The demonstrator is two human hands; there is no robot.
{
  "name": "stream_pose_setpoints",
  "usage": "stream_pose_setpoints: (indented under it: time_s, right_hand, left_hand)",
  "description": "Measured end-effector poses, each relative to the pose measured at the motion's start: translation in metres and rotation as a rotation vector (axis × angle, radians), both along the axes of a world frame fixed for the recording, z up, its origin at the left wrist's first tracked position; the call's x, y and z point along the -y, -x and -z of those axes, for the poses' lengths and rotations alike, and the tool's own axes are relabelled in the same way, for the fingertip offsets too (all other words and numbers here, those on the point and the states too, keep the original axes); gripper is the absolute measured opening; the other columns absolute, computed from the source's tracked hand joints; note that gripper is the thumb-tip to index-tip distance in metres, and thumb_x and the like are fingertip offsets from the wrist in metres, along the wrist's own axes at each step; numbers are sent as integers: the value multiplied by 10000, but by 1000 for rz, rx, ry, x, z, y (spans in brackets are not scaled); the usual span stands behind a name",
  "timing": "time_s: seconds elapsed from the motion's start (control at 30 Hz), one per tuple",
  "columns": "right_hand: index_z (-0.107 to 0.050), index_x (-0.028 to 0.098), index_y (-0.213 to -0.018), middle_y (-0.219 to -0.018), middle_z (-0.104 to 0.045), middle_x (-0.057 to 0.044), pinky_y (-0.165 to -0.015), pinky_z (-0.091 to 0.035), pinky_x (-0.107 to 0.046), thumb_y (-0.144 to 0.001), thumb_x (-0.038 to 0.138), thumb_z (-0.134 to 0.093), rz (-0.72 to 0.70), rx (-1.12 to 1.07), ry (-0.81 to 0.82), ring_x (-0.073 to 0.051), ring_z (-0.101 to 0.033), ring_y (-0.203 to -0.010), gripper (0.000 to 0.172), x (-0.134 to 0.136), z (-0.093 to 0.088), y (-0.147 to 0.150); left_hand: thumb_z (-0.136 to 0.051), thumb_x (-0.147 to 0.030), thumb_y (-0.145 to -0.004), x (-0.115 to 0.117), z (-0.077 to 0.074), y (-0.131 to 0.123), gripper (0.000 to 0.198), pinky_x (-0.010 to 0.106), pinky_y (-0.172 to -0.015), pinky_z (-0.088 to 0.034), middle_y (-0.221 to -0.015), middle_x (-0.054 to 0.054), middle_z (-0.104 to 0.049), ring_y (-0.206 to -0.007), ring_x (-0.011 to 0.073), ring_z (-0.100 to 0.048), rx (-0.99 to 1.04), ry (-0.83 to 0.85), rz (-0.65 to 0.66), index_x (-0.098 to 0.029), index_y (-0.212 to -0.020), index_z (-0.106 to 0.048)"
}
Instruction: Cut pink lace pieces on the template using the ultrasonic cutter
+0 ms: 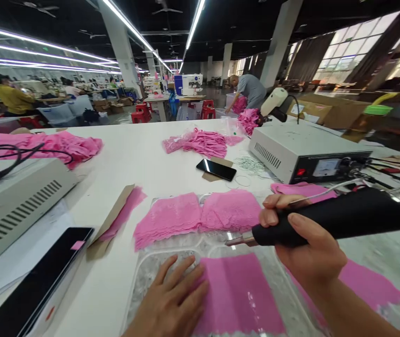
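My left hand (175, 299) lies flat with fingers extended at the left edge of a pink fabric piece (242, 295), which rests on a clear plastic tray or template (140, 276). In my right hand (312, 243) is a black handheld ultrasonic welding gun (347, 215), fingers wrapped round its body. Its metal tip points left, above the gap between the fabric piece and two stacks of pink fabric behind, a left stack (171, 215) and a right stack (233, 210). More pink fabric (368, 285) lies under my right forearm.
A grey control box (308, 145) with a meter and cables stands at the right, another grey box (24, 201) at the left. A phone (216, 169) lies on cardboard behind the stacks. Pink strips (203, 142) and a pink heap (62, 145) lie farther back. A person (250, 91) bends beyond the table.
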State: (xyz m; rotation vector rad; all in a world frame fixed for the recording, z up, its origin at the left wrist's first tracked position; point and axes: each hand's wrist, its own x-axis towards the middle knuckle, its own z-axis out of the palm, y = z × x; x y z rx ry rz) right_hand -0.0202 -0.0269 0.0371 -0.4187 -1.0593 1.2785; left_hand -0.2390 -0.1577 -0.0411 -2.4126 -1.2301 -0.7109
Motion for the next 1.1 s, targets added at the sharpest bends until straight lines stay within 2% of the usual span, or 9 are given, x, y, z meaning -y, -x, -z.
stream_pose_setpoints:
  time_s: [0.1, 0.3, 0.6, 0.83, 1.1]
  right_hand:
    - [-689, 217, -787, -809, -581, -24, -537, -504, -275, -759, 258, -662, 5, 5, -9, -132, -551, -582, 57, 0, -3, -1]
    - [-689, 216, -826, -813, -601, -15, -604, -505, -289, -772, 271, -697, -21, 9, -35, -131, -567, -600, 77, 2, 0, 1]
    - [-675, 206, -828, -816, -605, -17, -597, -499, -296, -776, 262, -690, -25, 15, -26, -134, -577, -598, 78, 3, -1, 3]
    - [-666, 202, -827, -828, -609, -22, -541, -512, -290, -770, 282, -711, -53, 18, -4, -138, -577, -585, 108, 7, -2, 5]
    - [-679, 216, -813, -815, -591, -18, -553, -538, -262, -772, 331, -773, -120, 64, 76, -127, -574, -596, 154, 18, 1, 6]
  left_hand:
    - [-492, -189, -933, -5, 1, 5, 244, 411, -1224, -109, -1198, 12, -695, -1244, 215, -548, -59, -39, 41, -210, -1072, -692]
    - [-500, -263, -987, -5, -3, -1, 220, 379, -1209, -192, -1141, -3, -722, -1235, 182, -567, 84, -28, -9, -205, -1031, -708]
    - [-496, -286, -994, -3, 3, -4, 232, 387, -1207, -197, -1102, 1, -736, -1186, 180, -609, 108, -58, -31, -216, -1013, -717]
    - [-513, -246, -985, -5, -8, 5, 209, 385, -1214, -175, -1118, 21, -727, -1211, 178, -593, -53, -47, 33, -205, -1068, -701]
    - [-540, -227, -951, 3, -19, -4, 178, 394, -1214, -190, -1107, 37, -729, -1234, 195, -576, 12, 4, 1, -168, -1026, -691]
